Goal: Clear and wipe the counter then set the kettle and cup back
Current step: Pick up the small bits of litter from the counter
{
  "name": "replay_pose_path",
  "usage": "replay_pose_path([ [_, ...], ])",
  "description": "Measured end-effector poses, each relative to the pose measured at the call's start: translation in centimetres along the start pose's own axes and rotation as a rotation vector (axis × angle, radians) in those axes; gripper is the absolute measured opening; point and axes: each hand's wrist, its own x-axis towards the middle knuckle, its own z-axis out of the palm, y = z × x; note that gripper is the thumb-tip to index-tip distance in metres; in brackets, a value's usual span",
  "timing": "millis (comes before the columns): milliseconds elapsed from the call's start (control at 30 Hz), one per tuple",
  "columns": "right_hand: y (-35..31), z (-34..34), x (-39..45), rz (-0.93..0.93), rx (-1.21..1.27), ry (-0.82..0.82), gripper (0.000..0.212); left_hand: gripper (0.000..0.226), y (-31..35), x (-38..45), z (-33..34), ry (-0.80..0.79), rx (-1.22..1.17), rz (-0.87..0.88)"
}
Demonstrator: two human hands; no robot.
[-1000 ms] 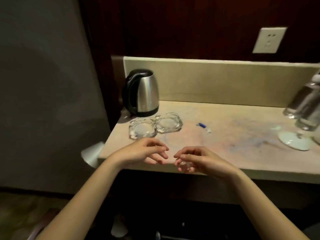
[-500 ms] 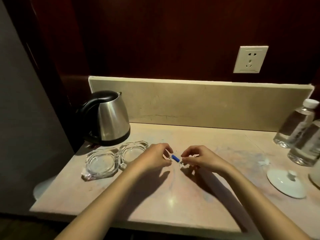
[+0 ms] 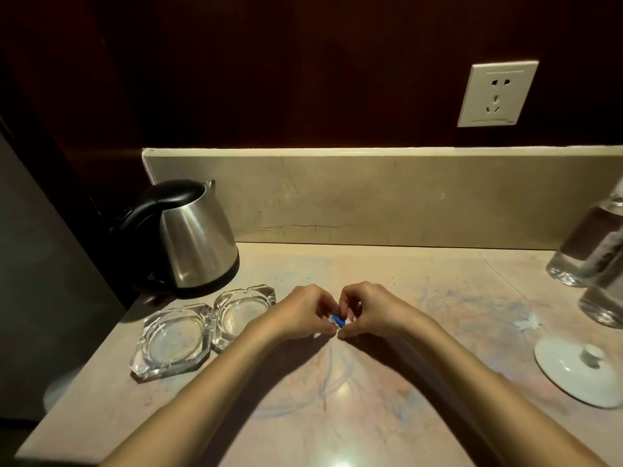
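Both hands pinch one small blue-and-white scrap (image 3: 338, 321) just above the surface (image 3: 421, 382): left hand (image 3: 303, 311), right hand (image 3: 367, 310). I'm in the clearing step, I judge; next, bin it, then lift away the kettle (image 3: 188, 237) at the back left.

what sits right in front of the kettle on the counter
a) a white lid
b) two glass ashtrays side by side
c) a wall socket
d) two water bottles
b: two clear glass ashtrays lie side by side on the counter just in front of the kettle; the white lid and the water bottles are far off at the right edge.
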Motion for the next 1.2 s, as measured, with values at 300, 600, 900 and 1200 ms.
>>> replay_pose_path([
  [300, 0.6, -0.1, -0.1, 0.036, 0.052, 0.072, 0.016, 0.03, -0.2, 0.8, 0.0, -0.077, -0.138, 0.019],
  [600, 1.2, 0.0, -0.4, 0.094, 0.104, 0.173, 0.028, 0.023, 0.5, 2.1, 1.1, -0.003, -0.055, 0.1],
  [900, 3.1, -1.6, -2.6, 0.195, 0.156, 0.219, 0.031, 0.026, 2.9, 3.3, 2.9, -0.003, -0.046, 0.197],
  [1200, 7.1, -6.8, -8.7, 0.315, 0.305, 0.38, 0.01, 0.018, 6.2, 5.8, 4.9, -0.104, -0.121, 0.276],
])
